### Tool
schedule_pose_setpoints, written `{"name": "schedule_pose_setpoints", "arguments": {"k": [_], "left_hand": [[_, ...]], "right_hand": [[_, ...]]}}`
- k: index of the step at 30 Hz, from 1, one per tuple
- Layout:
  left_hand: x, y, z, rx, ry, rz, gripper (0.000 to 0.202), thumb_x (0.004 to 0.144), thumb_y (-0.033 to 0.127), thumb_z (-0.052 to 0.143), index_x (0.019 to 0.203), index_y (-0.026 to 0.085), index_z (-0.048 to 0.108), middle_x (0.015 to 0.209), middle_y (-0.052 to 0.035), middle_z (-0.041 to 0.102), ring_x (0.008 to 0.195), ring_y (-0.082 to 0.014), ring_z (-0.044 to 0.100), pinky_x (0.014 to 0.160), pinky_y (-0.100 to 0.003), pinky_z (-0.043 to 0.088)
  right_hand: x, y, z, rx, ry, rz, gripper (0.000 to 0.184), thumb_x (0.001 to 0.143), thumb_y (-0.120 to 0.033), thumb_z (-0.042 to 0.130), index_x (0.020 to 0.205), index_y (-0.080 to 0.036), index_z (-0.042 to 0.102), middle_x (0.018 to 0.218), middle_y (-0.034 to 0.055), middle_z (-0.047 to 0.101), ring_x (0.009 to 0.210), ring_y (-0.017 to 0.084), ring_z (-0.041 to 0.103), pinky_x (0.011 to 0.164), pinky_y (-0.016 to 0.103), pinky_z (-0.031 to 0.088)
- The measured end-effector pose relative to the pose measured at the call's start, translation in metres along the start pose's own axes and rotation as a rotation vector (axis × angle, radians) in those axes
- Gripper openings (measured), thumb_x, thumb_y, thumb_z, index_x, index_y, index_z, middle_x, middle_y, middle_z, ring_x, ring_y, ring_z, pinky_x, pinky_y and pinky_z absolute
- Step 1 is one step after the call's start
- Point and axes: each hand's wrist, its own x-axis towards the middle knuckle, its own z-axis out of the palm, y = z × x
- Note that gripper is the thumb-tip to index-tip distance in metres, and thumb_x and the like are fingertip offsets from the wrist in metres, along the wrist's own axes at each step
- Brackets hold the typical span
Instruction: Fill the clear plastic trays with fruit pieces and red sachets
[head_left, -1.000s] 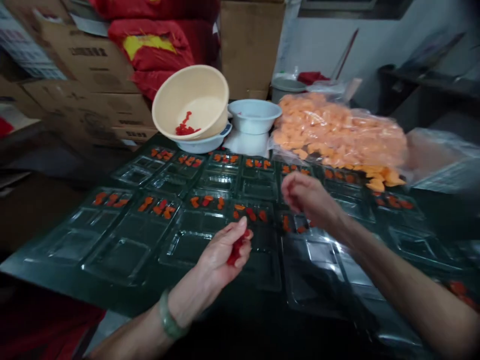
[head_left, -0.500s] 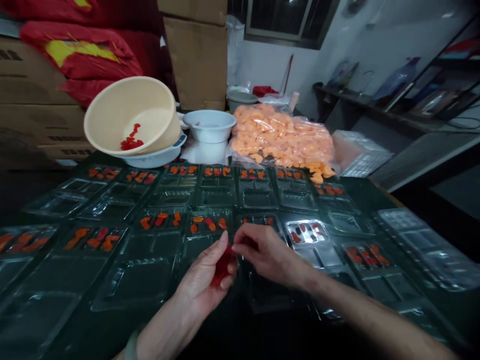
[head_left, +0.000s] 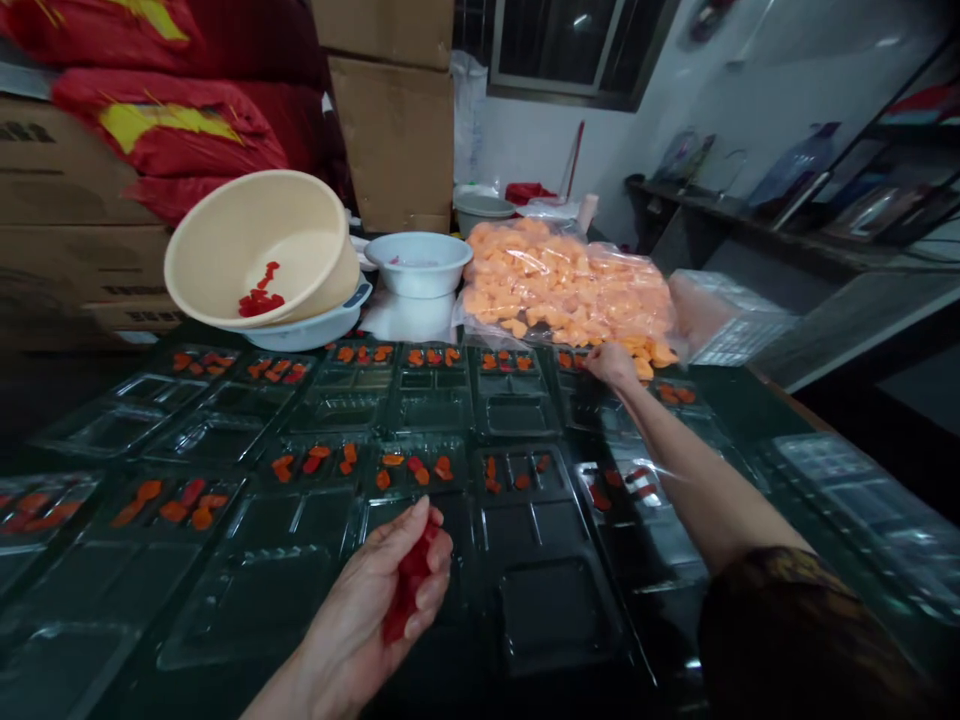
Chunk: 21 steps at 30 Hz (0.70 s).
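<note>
1. Red pieces (head_left: pixel 414 578) fill the loosely curled left hand (head_left: pixel 371 600), near at 11 o'clock from the body
2. The right hand (head_left: pixel 611 366) has left that palm and reaches far out at 1 o'clock, its fingers bunched at a plastic tray (head_left: pixel 581 405); I cannot tell whether they grip a piece
3. Work thus seems shifted to that tray's orange pieces (head_left: pixel 564 360)

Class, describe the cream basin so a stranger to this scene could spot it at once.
Find the dark green table covered with clear plastic trays. At its far left, before the red bundles, the cream basin holding red pieces tilts above a lower pale basin. Its colour and tilt set it apart from the upright pale blue basin to its right.
</note>
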Motion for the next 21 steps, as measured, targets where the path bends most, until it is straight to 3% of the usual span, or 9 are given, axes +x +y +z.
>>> {"name": "schedule_pose_setpoints", "arguments": {"k": [3, 6, 7, 9, 11, 12, 15, 18, 21], "left_hand": [[0.003, -0.003, 0.002, -0.003, -0.057, 0.025, 0.026, 0.081, 0.04, 0.057, 0.071, 0.015, 0.054, 0.046, 0.0056, 0.035, 0.036, -0.0042, 0.031, 0.031, -0.015, 0.02], [0.004, -0.006, 0.005, 0.006, -0.066, 0.019, 0.023, 0.08, 0.037, 0.059, 0.085, 0.015, 0.058, 0.052, 0.0047, 0.041, 0.039, -0.004, 0.035, 0.033, -0.015, 0.022], [0.004, -0.007, 0.006, 0.014, -0.066, 0.01, 0.022, 0.079, 0.034, 0.06, 0.09, 0.014, 0.059, 0.057, 0.0033, 0.045, 0.041, -0.0041, 0.038, 0.034, -0.015, 0.023], [0.003, -0.011, 0.01, 0.036, -0.068, 0.0, 0.022, 0.077, 0.026, 0.063, 0.094, 0.014, 0.058, 0.067, 0.0001, 0.053, 0.045, -0.0045, 0.043, 0.035, -0.015, 0.024], [0.002, -0.015, 0.014, 0.062, -0.077, 0.0, 0.019, 0.073, 0.02, 0.066, 0.088, 0.013, 0.058, 0.072, -0.0021, 0.056, 0.046, -0.0043, 0.045, 0.036, -0.015, 0.024], [0.001, -0.018, 0.016, 0.075, -0.085, 0.003, 0.017, 0.072, 0.021, 0.067, 0.083, 0.013, 0.057, 0.072, -0.0021, 0.057, 0.046, -0.0039, 0.045, 0.035, -0.015, 0.023], [0.001, -0.027, 0.021, 0.094, -0.12, 0.003, 0.023, 0.07, 0.03, 0.07, 0.072, 0.013, 0.055, 0.064, -0.0002, 0.053, 0.043, -0.0032, 0.042, 0.035, -0.015, 0.021], [0.0, -0.034, 0.023, 0.099, -0.106, -0.01, 0.031, 0.066, 0.036, 0.073, 0.066, 0.012, 0.053, 0.055, 0.0018, 0.048, 0.042, -0.0037, 0.041, 0.036, -0.016, 0.022], [-0.003, -0.036, 0.023, 0.154, -0.058, -0.003, 0.035, 0.063, 0.039, 0.075, 0.061, 0.013, 0.051, 0.05, 0.0022, 0.047, 0.041, -0.004, 0.04, 0.036, -0.016, 0.022]], "right_hand": [[-0.014, -0.012, -0.008, -0.029, 0.051, 0.034, 0.017, 0.069, -0.024, 0.06, 0.08, -0.013, 0.068, 0.085, 0.0129, 0.063, 0.082, 0.024, 0.058, 0.067, 0.032, 0.043], [-0.062, -0.026, -0.021, 0.277, -0.012, -0.034, 0.026, 0.08, -0.032, 0.047, 0.08, -0.013, 0.064, 0.068, 0.0066, 0.057, 0.063, 0.015, 0.053, 0.054, 0.025, 0.039], [-0.087, -0.031, -0.026, 0.472, -0.119, -0.06, 0.027, 0.082, -0.031, 0.043, 0.082, -0.013, 0.063, 0.06, 0.0025, 0.052, 0.052, 0.011, 0.047, 0.047, 0.022, 0.035], [-0.146, -0.04, -0.038, 0.827, -0.499, -0.097, 0.024, 0.08, -0.034, 0.044, 0.089, -0.016, 0.058, 0.052, -0.0044, 0.043, 0.041, 0.008, 0.035, 0.039, 0.02, 0.025], [-0.204, -0.045, -0.049, 0.956, -0.76, -0.123, 0.024, 0.077, -0.038, 0.051, 0.086, -0.017, 0.057, 0.052, -0.0059, 0.041, 0.04, 0.006, 0.032, 0.037, 0.019, 0.021], [-0.228, -0.046, -0.054, 0.954, -0.801, -0.16, 0.025, 0.077, -0.04, 0.052, 0.085, -0.017, 0.058, 0.052, -0.0058, 0.042, 0.041, 0.006, 0.033, 0.037, 0.019, 0.023], [-0.273, -0.048, -0.061, 0.933, -0.787, -0.311, 0.023, 0.076, -0.039, 0.058, 0.085, -0.018, 0.059, 0.063, -0.0013, 0.055, 0.055, 0.01, 0.05, 0.05, 0.022, 0.04], [-0.289, -0.047, -0.058, 0.959, -0.766, -0.386, 0.019, 0.077, -0.036, 0.059, 0.084, -0.019, 0.059, 0.075, 0.0021, 0.063, 0.068, 0.014, 0.058, 0.063, 0.027, 0.047], [-0.296, -0.047, -0.054, 0.957, -0.662, -0.405, 0.015, 0.076, -0.033, 0.06, 0.084, -0.02, 0.058, 0.075, 0.0017, 0.064, 0.067, 0.014, 0.06, 0.063, 0.027, 0.048]]}}
